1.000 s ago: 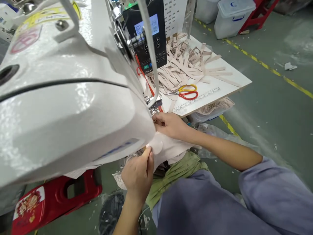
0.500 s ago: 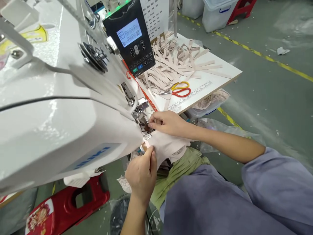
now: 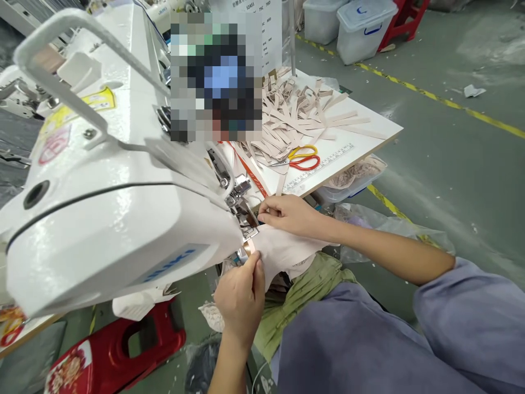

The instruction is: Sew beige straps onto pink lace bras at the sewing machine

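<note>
A large white sewing machine (image 3: 106, 213) fills the left of the view, its presser foot (image 3: 245, 210) near the middle. A pale pink fabric piece (image 3: 283, 251) lies under the foot and hangs toward my lap. My right hand (image 3: 289, 214) is closed in a pinch on the fabric's far edge right beside the foot. My left hand (image 3: 240, 298) is closed too, its thumb and fingers gripping the near edge of the same fabric just below the machine head.
A white table (image 3: 369, 139) behind carries a heap of beige strips (image 3: 295, 112), red and yellow scissors (image 3: 303, 157) and a printed ruler. A clear bin (image 3: 353, 178) sits under it. A red stool (image 3: 118, 345) stands lower left, white bins (image 3: 361, 27) at the back.
The view has swung so that the machine head sits lower left and the presser foot shows. Both hands stay pinched on the fabric at the foot, barely shifted.
</note>
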`<state>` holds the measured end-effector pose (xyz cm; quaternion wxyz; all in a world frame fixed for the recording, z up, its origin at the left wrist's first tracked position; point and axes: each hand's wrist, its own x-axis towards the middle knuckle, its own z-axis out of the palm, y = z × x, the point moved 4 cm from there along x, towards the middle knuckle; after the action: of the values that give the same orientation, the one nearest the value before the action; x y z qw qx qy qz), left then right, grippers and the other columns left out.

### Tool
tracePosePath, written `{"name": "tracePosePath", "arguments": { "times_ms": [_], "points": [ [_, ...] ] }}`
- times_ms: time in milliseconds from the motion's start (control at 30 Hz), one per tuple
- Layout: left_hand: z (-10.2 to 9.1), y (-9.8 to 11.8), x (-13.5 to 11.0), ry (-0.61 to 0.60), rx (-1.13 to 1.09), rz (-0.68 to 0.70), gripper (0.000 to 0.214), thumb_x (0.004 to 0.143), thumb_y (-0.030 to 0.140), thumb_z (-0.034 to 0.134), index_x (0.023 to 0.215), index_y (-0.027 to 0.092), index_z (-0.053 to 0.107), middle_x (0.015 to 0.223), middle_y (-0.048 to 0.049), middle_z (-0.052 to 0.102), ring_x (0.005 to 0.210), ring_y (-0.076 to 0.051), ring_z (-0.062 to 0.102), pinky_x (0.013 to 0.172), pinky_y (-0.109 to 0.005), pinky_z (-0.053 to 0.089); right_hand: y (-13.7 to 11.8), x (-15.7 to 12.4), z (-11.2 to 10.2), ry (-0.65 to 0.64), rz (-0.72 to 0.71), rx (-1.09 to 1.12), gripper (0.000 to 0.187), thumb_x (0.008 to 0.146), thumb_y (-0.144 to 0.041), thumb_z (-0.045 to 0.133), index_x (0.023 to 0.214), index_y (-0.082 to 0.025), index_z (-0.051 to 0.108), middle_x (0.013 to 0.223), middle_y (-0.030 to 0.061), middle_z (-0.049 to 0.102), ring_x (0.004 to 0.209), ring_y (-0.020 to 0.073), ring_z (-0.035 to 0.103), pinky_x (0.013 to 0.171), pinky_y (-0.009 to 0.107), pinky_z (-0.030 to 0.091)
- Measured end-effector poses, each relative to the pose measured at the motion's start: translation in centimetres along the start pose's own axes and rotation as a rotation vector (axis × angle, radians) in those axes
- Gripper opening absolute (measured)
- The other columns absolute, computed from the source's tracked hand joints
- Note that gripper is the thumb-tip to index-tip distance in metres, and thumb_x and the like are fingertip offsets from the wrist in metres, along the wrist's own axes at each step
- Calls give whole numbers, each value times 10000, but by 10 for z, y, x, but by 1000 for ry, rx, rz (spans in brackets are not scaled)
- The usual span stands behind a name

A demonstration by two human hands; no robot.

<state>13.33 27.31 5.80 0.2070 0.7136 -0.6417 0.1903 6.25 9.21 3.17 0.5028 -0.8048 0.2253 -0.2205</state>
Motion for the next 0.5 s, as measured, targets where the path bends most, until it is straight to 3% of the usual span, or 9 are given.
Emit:
{"name": "tracePosePath", "arguments": {
  "times_ms": [300, 400, 500],
  "points": [
    [-3, -10, -7, -71, -129, -126, 330, 1025, 312, 436, 985, 176, 734, 776, -32, 769, 620, -142, 688, 584, -240, 441, 2, -26, 0, 0, 3, 123, 200, 886, -336, 544, 787, -180, 620, 567, -53, 457, 538, 110, 414, 546, 245, 295],
    [-3, -10, -9, -69, -130, -121, 346, 1027, 321, 426, 969, 179, 736, 761, -22, 767, 608, -139, 688, 573, -241, 441, 39, -38, 6, -12, 73, 116, 288, 902, -453, 512, 864, -196, 637, 678, -4, 563, 599, 148, 491, 590, 272, 395],
    [-2, -9, -11, -81, -164, -142, 335, 1025, 307, 432, 971, 171, 733, 697, -2, 745, 571, -129, 667, 550, -236, 430, 104, -54, 13, 61, 323, -26, 312, 883, -474, 527, 1025, -218, 633, 1023, 97, 647, 958, 249, 600, 867, 373, 480]
  ]
}}
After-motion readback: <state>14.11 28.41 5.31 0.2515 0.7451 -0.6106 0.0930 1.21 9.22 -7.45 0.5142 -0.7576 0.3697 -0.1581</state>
